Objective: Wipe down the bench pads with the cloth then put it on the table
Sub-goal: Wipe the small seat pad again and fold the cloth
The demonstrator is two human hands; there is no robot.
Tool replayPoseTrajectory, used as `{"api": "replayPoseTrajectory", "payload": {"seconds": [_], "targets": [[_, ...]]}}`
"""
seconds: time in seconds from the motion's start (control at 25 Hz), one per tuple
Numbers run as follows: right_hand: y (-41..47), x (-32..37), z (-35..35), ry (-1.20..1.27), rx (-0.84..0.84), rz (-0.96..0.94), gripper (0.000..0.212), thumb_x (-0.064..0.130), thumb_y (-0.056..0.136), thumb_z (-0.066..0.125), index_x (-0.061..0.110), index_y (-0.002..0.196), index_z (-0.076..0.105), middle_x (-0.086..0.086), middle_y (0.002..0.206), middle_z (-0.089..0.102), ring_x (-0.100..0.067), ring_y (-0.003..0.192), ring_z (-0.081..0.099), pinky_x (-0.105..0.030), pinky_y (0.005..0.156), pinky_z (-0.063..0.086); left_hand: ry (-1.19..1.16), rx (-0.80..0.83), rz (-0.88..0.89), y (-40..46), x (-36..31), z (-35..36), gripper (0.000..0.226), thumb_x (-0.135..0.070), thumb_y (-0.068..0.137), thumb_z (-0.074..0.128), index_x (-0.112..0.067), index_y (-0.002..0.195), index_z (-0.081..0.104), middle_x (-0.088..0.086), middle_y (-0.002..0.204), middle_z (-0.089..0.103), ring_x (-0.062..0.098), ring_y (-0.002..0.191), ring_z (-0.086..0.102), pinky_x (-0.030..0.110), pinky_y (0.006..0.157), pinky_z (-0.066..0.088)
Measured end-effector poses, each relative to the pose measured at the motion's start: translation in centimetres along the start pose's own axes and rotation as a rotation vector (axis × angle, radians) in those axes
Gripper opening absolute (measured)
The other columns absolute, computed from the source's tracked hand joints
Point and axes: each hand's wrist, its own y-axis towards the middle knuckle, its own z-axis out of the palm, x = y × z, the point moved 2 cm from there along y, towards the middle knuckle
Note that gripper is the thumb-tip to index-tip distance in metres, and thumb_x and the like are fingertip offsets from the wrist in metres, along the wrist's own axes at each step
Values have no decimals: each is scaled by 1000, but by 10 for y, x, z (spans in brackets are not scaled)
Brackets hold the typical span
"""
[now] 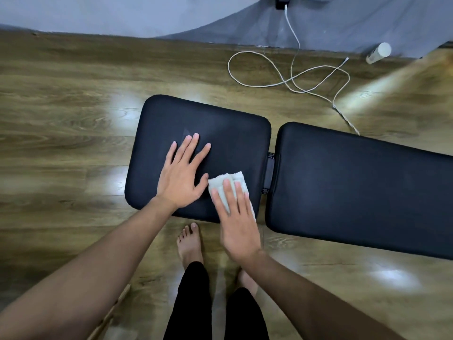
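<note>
The long back pad (pixel 362 190) looks not yet reached and no table is in view, so wiping seems early: on the seat pad (pixel 220 133) the left hand (pixel 182 179) rests flat, fingers spread, while the right hand (pixel 239 227) presses the folded cloth (pixel 225 179) under straight fingers near its front edge

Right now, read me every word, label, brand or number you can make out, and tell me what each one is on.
No readable text anywhere in this view.
Small bench pad: a faint triangular mark only, no letters.
Long bench pad: plain black.
Cloth under the right hand: plain.
White cylinder by the wall: any label too blurred to read.
Charger plug and cable: no markings visible.
</note>
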Motion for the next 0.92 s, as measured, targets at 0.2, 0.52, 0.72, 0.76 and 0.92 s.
{"api": "replayPoseTrajectory", "payload": {"seconds": [0.2, 0.52, 0.72, 0.76, 0.92], "targets": [[50, -20, -9, 23, -17, -62, 66, 7, 89, 42, 16, 153, 27, -15, 162, 15, -40, 149, 11, -53, 118, 24, 85, -43, -53, -8, 54, -10, 74, -56, 92, 41, -28, 159, 25, 10, 168, 13, 26, 156, 12, 49, 125, 11], [182, -57, -45, 63, -116, 198, 65, 7, 92, 42, 18, 153, 22, -13, 163, 9, -39, 148, 12, -45, 122, 14, 106, -65, -47, -10, 60, -2, 75, -59, 93, 40, -30, 159, 22, 9, 168, 12, 24, 156, 9, 48, 125, 10], [90, -5, -12, 72, -176, 114, 71, 1, 88, 46, 16, 154, 24, -15, 163, 13, -37, 150, 8, -51, 119, 24, 97, -73, -45, -11, 58, -3, 74, -59, 93, 39, -30, 160, 21, 9, 168, 12, 24, 156, 8, 48, 125, 11], [66, 6, -3, 49, -162, 88, 70, 2, 88, 47, 15, 153, 25, -16, 162, 15, -38, 150, 10, -52, 118, 26, 96, -72, -45, -10, 58, -3, 74, -59, 93, 38, -30, 160, 21, 9, 168, 12, 23, 156, 8, 48, 125, 11], [15, 27, 15, 27, -55, 6, 61, 13, 90, 34, 15, 151, 32, -17, 160, 23, -41, 148, 17, -55, 116, 30, 96, -84, -45, -11, 59, 0, 75, -59, 93, 39, -30, 160, 21, 9, 169, 11, 23, 156, 8, 48, 125, 11]]}}
